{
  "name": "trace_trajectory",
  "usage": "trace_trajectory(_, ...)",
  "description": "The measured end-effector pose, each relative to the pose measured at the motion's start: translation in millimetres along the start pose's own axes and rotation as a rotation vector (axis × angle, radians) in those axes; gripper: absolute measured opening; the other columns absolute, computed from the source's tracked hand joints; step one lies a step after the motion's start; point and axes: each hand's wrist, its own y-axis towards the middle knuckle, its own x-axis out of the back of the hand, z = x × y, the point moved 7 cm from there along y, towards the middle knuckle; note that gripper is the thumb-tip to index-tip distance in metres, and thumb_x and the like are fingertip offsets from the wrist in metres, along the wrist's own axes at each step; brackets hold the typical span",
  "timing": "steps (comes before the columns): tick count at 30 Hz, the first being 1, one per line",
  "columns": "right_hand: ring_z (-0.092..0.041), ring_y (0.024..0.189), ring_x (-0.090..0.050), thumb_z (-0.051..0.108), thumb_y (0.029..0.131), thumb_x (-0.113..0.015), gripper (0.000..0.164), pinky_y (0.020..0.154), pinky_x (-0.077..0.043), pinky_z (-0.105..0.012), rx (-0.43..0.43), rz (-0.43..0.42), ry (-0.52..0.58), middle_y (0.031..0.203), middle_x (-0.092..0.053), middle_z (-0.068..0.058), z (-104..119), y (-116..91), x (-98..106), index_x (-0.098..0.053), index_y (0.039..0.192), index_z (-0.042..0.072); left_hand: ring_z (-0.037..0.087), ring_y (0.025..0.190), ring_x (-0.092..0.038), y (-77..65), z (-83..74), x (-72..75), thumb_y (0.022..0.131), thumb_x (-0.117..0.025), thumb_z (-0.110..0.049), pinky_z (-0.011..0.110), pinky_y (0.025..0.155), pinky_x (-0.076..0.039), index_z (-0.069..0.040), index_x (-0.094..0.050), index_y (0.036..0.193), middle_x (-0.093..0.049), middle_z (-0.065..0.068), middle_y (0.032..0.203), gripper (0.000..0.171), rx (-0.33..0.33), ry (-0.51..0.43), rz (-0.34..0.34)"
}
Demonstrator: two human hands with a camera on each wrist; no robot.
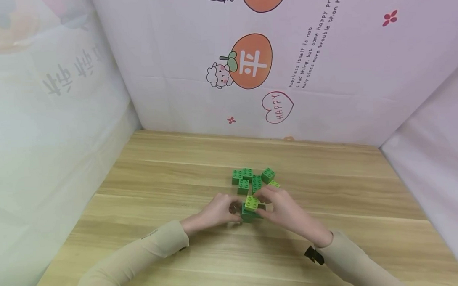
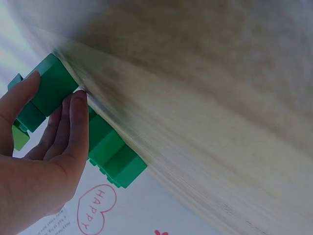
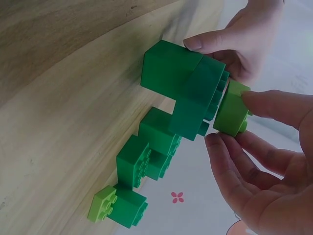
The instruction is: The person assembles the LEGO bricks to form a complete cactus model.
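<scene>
- left hand (image 1: pixel 216 210): curled around the green stack (image 1: pixel 249 218), fingertips partly hidden
- right hand (image 1: pixel 283 205): pinching a lime brick (image 1: pixel 250 203), seemingly just above the stack's top studs
- beyond the stack: green bricks (image 1: pixel 243 185) on the desk (image 1: pixel 218 265), a second lime brick (image 1: pixel 274 184) partly covered

Red letters spell "HAPPY" inside a heart (image 1: pixel 278 107) on the printed back wall (image 1: pixel 174 107), where an orange fruit (image 1: pixel 252 61) bears the white character "平" and slanting black lines of print (image 1: pixel 316 43) read "Happiness itself is not a bad thing, but some happy produ… many times more trouble than happ…", cut off at the top. Faint characters on the left wall (image 1: pixel 61 123) and tiny lettering on the left sleeve (image 1: pixel 138 249) cannot be read clearly.
</scene>
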Motion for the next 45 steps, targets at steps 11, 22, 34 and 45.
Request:
trace_trajectory(11,-0.021,0.086,-0.067,0.005,0.077,-0.081,0.031,0.074,-0.062,-0.032,0.015,0.001,-0.023,0.099,-0.07,-0.009,2.1,-0.4,-3.6,-0.068,0.105,0.002,0.015,0.086,-0.071,-0.1,-0.6,-1.3,0.077,-0.083,-0.012,0.018,0.076,-0.058,-0.007,-0.072,0.109,-0.077,0.006,0.1,0.034,-0.013,0.0,-0.003)
trace_trajectory(22,-0.021,0.088,-0.068,0.005,0.079,-0.08,0.031,0.075,-0.062,-0.032,0.01,0.025,-0.03,0.102,-0.07,-0.01,3.3,-0.8,-5.0,-0.068,0.108,0.002,0.014,0.087,-0.07,-1.8,-0.5,-2.1,0.077,-0.083,-0.012,0.017,0.076,-0.057,-0.008,-0.072,0.109,-0.077,0.005,0.101,0.034,0.001,-0.004,0.0)
trace_trajectory(34,-0.022,0.088,-0.068,0.004,0.078,-0.08,0.032,0.075,-0.062,-0.032,0.05,0.031,-0.046,0.102,-0.07,-0.012,3.9,0.5,-5.0,-0.068,0.108,0.001,0.017,0.088,-0.071,-0.4,-1.7,-0.9,0.076,-0.083,-0.012,0.019,0.077,-0.058,-0.007,-0.072,0.106,-0.077,0.006,0.101,0.032,-0.01,-0.007,-0.002)
trace_trajectory(45,-0.024,0.091,-0.071,0.004,0.078,-0.08,0.032,0.077,-0.061,-0.027,0.06,0.052,-0.056,0.106,-0.071,-0.014,4.3,1.9,-5.9,-0.068,0.108,0.001,0.01,0.086,-0.069,0.4,-3.2,-0.7,0.076,-0.083,-0.012,0.017,0.077,-0.057,-0.008,-0.073,0.106,-0.077,0.005,0.101,0.032,-0.017,-0.002,0.001)
